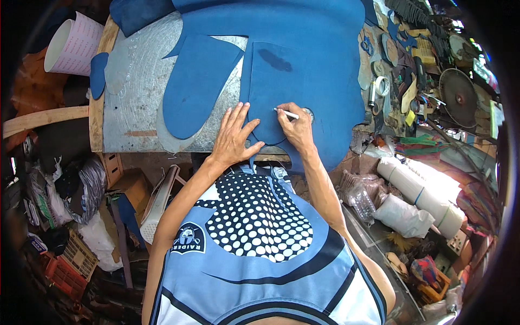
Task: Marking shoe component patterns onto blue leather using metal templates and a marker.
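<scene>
1. A blue sheet (330, 70) covers the right of the tabletop (135, 70), overhanging its near edge.
2. The left hand (234, 135), fingers spread, hides part of the sheet near that edge.
3. The right hand (298, 130) pinches a white pen-like tool (291, 115).
4. A small blue piece (98, 75) overlaps the left edge.
5. Beyond the right edge: a fan (459, 98).

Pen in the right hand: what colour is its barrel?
The pen has a white barrel, best seen in the head view.
</scene>
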`<state>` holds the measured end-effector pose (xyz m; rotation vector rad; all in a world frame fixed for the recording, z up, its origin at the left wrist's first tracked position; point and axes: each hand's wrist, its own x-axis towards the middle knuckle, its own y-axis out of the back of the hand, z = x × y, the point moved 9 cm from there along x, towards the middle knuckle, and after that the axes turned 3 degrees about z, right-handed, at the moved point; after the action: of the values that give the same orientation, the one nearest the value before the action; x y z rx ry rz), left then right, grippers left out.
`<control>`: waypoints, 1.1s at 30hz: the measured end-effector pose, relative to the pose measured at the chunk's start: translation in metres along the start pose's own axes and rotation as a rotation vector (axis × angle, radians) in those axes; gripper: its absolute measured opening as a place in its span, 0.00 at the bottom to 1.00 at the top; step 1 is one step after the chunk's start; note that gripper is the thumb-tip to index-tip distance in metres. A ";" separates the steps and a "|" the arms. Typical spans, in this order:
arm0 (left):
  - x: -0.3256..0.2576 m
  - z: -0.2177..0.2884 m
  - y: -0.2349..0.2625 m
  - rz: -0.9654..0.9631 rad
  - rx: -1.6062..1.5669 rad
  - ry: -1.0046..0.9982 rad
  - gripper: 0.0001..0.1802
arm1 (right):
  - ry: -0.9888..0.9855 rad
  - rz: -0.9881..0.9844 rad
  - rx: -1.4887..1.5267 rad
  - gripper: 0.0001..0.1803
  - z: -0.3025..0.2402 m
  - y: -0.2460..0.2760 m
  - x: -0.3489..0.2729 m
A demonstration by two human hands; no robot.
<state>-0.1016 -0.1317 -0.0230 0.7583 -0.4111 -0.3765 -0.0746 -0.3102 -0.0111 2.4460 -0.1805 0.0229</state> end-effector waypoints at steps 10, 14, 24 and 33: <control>0.002 0.000 0.002 0.027 -0.052 0.005 0.18 | -0.190 0.396 0.693 0.08 0.011 0.077 -0.009; 0.013 -0.009 0.010 0.090 -0.230 0.227 0.17 | -0.185 0.381 0.712 0.06 0.013 0.062 -0.030; 0.018 -0.032 0.016 0.287 -0.371 0.469 0.23 | -0.134 0.177 0.161 0.05 0.022 0.003 -0.024; 0.022 -0.032 0.019 0.277 -0.427 0.497 0.22 | -0.129 0.142 0.145 0.06 0.019 0.012 -0.024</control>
<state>-0.0642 -0.1109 -0.0255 0.3487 0.0388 -0.0031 -0.1002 -0.3285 -0.0198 2.5756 -0.4233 -0.0618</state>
